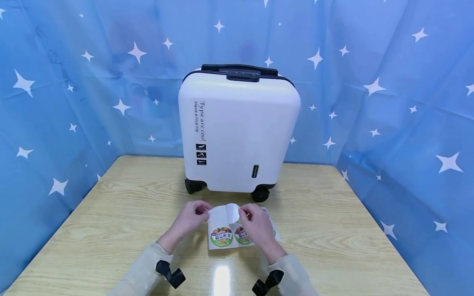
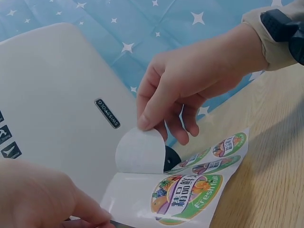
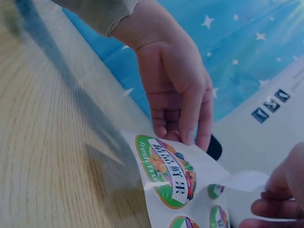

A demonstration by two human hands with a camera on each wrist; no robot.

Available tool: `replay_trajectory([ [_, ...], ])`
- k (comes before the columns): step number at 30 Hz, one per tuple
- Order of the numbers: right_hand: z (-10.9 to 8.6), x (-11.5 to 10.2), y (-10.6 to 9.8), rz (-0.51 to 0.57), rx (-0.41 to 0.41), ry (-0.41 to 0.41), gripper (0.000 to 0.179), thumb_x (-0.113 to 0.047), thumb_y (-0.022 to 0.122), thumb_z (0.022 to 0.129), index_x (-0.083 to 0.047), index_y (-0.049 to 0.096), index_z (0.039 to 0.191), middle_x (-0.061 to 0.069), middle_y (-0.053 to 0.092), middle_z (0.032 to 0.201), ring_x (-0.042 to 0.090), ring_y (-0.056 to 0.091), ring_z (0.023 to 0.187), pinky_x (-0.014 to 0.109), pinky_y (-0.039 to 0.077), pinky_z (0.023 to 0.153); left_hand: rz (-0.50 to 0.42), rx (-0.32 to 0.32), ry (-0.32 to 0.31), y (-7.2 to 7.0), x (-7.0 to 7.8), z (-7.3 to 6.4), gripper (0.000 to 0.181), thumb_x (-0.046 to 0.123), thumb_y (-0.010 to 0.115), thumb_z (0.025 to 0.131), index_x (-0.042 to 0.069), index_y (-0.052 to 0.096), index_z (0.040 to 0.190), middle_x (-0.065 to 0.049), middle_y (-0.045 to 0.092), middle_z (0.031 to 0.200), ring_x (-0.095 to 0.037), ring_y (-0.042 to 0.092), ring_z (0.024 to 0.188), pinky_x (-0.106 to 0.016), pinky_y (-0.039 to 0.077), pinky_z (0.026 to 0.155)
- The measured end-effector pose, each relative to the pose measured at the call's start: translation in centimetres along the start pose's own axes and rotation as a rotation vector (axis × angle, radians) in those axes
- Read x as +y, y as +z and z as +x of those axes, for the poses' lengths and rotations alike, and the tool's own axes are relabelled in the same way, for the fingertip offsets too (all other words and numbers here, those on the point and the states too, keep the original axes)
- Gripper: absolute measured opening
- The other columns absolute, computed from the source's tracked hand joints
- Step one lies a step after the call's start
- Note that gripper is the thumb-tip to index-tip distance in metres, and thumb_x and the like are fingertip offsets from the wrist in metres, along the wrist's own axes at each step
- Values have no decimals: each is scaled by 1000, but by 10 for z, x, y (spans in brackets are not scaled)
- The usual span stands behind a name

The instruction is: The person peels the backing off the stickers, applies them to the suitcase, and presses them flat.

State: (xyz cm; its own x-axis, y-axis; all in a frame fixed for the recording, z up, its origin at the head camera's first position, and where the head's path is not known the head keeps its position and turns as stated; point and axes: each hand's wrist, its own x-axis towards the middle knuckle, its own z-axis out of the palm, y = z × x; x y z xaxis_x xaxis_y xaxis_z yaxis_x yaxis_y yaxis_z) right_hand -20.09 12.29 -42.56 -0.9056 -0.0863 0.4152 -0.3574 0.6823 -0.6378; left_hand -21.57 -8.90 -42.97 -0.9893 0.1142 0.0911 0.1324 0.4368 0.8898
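Note:
A white sheet of round fruit stickers (image 1: 227,245) is held up off the table at its far side. My left hand (image 1: 193,216) pinches the sheet's far left corner between thumb and fingers. My right hand (image 1: 258,228) pinches the edge of one round sticker (image 2: 140,151), which is partly peeled and stands up with its white back showing. Its lower edge still meets the sheet in the left wrist view. Other printed stickers, green-rimmed with fruit pictures, lie flat on the sheet, such as the large one (image 3: 167,172) near my left fingers.
A white suitcase (image 1: 237,131) with a black handle and wheels stands upright just behind the sheet. Both stand on a light wooden table (image 1: 333,230). A blue curtain with white stars (image 1: 389,61) hangs around the back and sides.

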Motion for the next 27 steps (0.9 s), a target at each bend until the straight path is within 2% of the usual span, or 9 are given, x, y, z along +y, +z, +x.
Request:
replay_trajectory([
  [10, 2, 0, -3, 8, 26, -24, 6, -12, 63, 86, -11, 67, 82, -6, 57, 71, 10, 48, 67, 24, 41, 60, 78, 15, 16, -6, -3, -2, 16, -4, 63, 80, 2, 67, 94, -2, 59, 76, -15, 53, 71, -29, 46, 63],
  [19, 1, 1, -6, 27, 11, -2, 6, -11, 62, 88, -11, 67, 84, -5, 56, 73, 9, 48, 66, 24, 42, 58, 75, 9, 6, -5, -3, -2, 16, -6, 63, 78, 1, 67, 93, -2, 58, 74, -14, 53, 69, -28, 45, 61],
  [27, 0, 4, -8, 28, 38, -23, 6, -11, 62, 88, -10, 67, 85, -4, 58, 76, 8, 49, 64, 22, 42, 55, 89, 3, 4, -3, -4, -5, 19, -7, 62, 78, -1, 66, 95, -3, 58, 74, -15, 53, 70, -29, 46, 63],
])
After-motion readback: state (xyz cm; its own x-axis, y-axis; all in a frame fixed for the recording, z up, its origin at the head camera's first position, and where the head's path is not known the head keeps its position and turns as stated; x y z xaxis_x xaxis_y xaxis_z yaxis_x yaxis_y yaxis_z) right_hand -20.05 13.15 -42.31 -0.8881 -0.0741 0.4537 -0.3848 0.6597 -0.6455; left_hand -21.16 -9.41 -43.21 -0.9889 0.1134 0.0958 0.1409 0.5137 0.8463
